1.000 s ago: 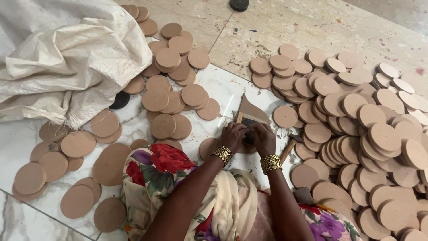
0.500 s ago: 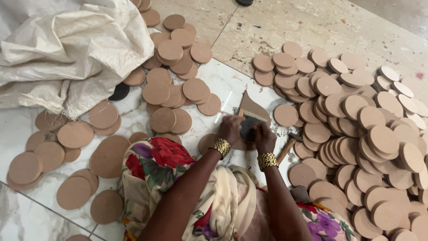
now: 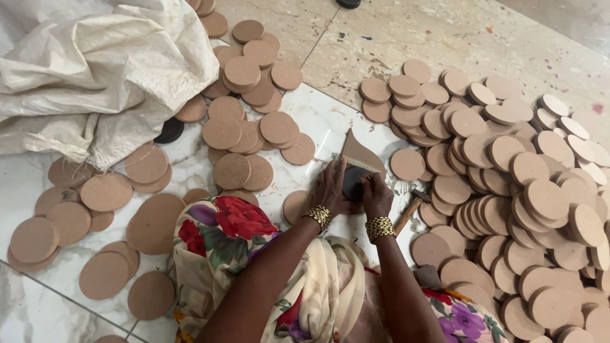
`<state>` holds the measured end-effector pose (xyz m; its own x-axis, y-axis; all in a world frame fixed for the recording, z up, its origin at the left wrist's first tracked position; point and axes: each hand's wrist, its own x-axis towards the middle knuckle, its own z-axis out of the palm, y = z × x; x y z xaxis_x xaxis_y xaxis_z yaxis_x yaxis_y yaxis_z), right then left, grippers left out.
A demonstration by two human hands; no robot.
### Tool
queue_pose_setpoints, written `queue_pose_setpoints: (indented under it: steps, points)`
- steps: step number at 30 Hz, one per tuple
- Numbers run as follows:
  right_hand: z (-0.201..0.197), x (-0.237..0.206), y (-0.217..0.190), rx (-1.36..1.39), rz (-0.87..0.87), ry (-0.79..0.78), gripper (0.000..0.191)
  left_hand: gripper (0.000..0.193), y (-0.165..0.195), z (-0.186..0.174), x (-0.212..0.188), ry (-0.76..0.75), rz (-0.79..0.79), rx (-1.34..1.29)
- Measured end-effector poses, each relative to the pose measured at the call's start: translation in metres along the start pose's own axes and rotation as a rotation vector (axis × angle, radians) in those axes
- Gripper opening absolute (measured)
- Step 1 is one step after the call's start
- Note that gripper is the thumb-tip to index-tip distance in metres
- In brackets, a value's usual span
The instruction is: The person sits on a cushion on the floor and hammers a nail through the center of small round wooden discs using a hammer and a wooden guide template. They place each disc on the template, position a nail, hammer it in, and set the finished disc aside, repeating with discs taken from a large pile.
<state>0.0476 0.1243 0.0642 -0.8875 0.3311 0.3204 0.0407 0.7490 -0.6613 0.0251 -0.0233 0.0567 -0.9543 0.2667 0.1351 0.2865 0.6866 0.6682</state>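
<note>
While both hands press together on the floor, left hand (image 3: 330, 188) and right hand (image 3: 376, 194) closed around a dark disc (image 3: 353, 183), brown sheet (image 3: 359, 152) at 12 o'clock, round wooden discs (image 3: 508, 190) at 3 o'clock.

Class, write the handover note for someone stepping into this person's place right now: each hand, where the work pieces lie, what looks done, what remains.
Left hand: pressed on a dark round disc on the white floor slab.
Right hand: fingers on the same disc, beside a tan pointed sheet propped over it.
Wooden-handled tool lies just right of the hands.
Brown discs: heaped pile on the right, looser spread on the left, next to a white sack.
Done or left: cannot tell which discs are finished.
</note>
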Motion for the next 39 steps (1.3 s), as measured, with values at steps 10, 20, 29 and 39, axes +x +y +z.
queue_pose_setpoints:
  steps: [10,20,29,39]
  points:
    - [0.002,0.002,0.008,-0.153,-0.058,-0.027,0.015,0.134,-0.026,0.016,0.01,-0.126,-0.037,-0.002]
    - [-0.04,-0.003,0.009,-0.046,-0.304,-0.317,0.069,0.06,-0.046,0.024,0.028,-0.021,-0.109,-0.348]
    - [-0.029,-0.013,0.034,-0.148,-0.176,-0.404,0.072,0.055,-0.043,0.026,0.029,-0.027,-0.102,-0.255]
    - [-0.029,-0.013,0.02,-0.123,-0.202,-0.329,0.064,0.05,-0.038,0.022,0.031,-0.068,-0.115,-0.22]
